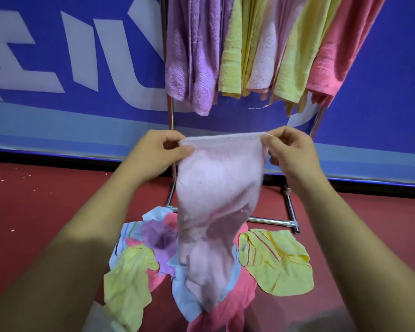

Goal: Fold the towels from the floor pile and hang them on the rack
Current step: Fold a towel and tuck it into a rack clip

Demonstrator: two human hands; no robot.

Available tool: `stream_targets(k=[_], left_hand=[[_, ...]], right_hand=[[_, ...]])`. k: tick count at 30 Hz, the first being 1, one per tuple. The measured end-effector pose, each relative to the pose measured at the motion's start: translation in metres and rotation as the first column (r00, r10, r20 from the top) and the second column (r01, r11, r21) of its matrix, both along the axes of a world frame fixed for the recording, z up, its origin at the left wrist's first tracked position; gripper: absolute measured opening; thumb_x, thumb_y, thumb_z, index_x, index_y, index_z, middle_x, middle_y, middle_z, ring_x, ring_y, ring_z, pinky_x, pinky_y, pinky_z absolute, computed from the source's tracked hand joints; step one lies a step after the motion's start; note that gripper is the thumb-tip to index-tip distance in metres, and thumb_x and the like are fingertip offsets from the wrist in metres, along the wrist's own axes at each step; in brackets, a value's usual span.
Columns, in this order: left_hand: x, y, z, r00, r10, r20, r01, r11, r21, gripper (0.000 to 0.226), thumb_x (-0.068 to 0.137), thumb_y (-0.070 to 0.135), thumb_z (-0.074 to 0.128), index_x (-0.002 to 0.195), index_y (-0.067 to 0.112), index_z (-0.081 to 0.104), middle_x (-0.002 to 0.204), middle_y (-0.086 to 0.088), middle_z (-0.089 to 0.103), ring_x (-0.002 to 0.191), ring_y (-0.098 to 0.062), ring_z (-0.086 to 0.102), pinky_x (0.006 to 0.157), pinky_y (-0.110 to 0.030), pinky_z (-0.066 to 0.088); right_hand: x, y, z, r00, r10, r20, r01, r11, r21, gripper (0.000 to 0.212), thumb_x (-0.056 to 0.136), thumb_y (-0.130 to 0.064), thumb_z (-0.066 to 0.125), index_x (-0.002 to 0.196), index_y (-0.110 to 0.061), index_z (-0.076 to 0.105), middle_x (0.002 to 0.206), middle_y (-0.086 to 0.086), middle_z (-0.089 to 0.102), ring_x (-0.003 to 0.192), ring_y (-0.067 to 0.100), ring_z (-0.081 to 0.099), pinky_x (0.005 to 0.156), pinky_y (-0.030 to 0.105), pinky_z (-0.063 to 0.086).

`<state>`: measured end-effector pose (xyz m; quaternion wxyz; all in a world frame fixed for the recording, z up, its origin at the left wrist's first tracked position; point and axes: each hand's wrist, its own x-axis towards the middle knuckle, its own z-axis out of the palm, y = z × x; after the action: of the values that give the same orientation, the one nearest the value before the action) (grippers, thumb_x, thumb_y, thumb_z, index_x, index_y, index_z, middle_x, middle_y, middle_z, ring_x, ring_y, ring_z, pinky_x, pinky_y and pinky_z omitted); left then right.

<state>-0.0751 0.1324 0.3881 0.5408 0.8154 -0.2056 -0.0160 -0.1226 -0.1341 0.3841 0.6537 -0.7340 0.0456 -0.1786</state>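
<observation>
The top rail of the rack [268, 221] is cut off above, and its hung towels [233, 56] overlap too much to count: purple, yellow, pale pink, yellow and coral bands. The pale pink towel [218, 188] you hold up hides the middle of the floor pile [276, 259], where two yellow pieces, one purple, plus blue and coral cloth show. Your left hand [153, 152] and right hand [290, 152] each pinch a top corner, thumb against fingers; the towel's lower end trails onto the pile.
</observation>
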Motion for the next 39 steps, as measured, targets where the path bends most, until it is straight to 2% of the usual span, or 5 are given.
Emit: stream_targets(k=[11, 19, 27, 31, 39], left_hand=[[0.013, 0.005, -0.005, 0.999, 0.025, 0.029, -0.027, 0.999, 0.047, 0.016, 0.083, 0.023, 0.071, 0.099, 0.021, 0.072, 0.079, 0.001, 0.059, 0.075, -0.012, 0.054, 0.081, -0.033, 0.048], [-0.013, -0.008, 0.007, 0.928, -0.335, -0.163, 0.345, 0.938, 0.03, 0.018, 0.095, -0.003, 0.055, 0.101, 0.014, 0.054, 0.069, -0.008, 0.052, 0.06, -0.012, 0.043, 0.057, -0.023, 0.036], [-0.029, -0.023, 0.014, 0.823, -0.538, -0.18, 0.563, 0.815, 0.137, 0.03, 0.09, -0.01, 0.057, 0.109, 0.01, 0.069, 0.094, -0.01, 0.065, 0.088, -0.015, 0.06, 0.082, -0.023, 0.049], [-0.025, -0.024, 0.008, 0.897, -0.434, -0.083, 0.441, 0.872, 0.212, 0.029, 0.092, 0.006, 0.062, 0.116, 0.021, 0.07, 0.098, -0.007, 0.073, 0.095, -0.012, 0.066, 0.098, -0.037, 0.051], [-0.021, -0.035, 0.002, 0.903, -0.17, 0.394, 0.025, 0.938, 0.347, 0.006, 0.088, 0.026, 0.074, 0.091, 0.022, 0.077, 0.066, 0.002, 0.053, 0.066, -0.004, 0.047, 0.064, -0.014, 0.034]], right_hand=[[0.01, 0.001, -0.009, 0.991, -0.092, 0.097, 0.092, 0.996, 0.006, 0.008, 0.09, -0.015, 0.069, 0.085, -0.009, 0.067, 0.062, 0.004, 0.06, 0.059, 0.02, 0.053, 0.064, 0.037, 0.046], [0.014, -0.001, -0.014, 0.992, -0.075, 0.099, 0.072, 0.997, 0.034, 0.019, 0.09, -0.008, 0.071, 0.109, -0.007, 0.068, 0.075, 0.002, 0.07, 0.068, 0.014, 0.063, 0.071, 0.025, 0.055], [0.016, 0.004, -0.018, 0.998, -0.031, 0.052, 0.03, 0.999, 0.03, 0.012, 0.087, -0.005, 0.075, 0.098, -0.005, 0.071, 0.069, 0.004, 0.067, 0.065, 0.015, 0.061, 0.074, 0.03, 0.058], [0.014, 0.005, -0.019, 0.999, -0.019, 0.04, 0.017, 0.999, 0.041, 0.008, 0.088, -0.003, 0.074, 0.095, -0.005, 0.07, 0.065, 0.005, 0.065, 0.062, 0.014, 0.058, 0.072, 0.028, 0.057], [0.005, 0.025, -0.018, 0.995, 0.096, 0.028, -0.094, 0.994, -0.057, 0.011, 0.087, -0.007, 0.075, 0.091, 0.002, 0.072, 0.072, 0.003, 0.068, 0.06, 0.005, 0.058, 0.061, 0.017, 0.049]])
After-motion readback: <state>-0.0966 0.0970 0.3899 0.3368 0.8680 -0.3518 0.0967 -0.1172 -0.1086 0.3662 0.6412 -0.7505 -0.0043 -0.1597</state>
